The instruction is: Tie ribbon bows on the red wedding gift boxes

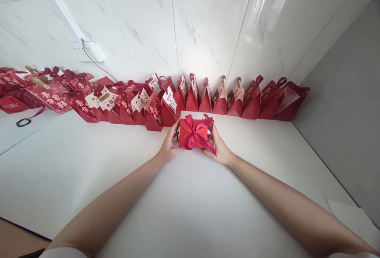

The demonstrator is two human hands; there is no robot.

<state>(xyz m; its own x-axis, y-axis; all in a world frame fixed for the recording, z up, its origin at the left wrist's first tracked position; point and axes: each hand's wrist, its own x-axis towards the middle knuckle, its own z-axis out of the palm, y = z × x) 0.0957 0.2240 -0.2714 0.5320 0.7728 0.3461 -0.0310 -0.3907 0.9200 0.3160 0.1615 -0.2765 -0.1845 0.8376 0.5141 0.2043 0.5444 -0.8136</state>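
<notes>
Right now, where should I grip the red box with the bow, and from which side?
I'd grip the red box by its left and right sides, coming from each, as your left hand and right hand do. The ribbon bow crosses the face toward you, its tails loose, so gripping there might tug it.

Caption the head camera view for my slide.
Left hand and right hand hold a red box with a pink bow near a row of red packages.

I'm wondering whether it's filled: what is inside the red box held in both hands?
Any contents cannot be seen: the closed face of the red box covers them. What shows is a pink ribbon tied in a bow across that face.
</notes>
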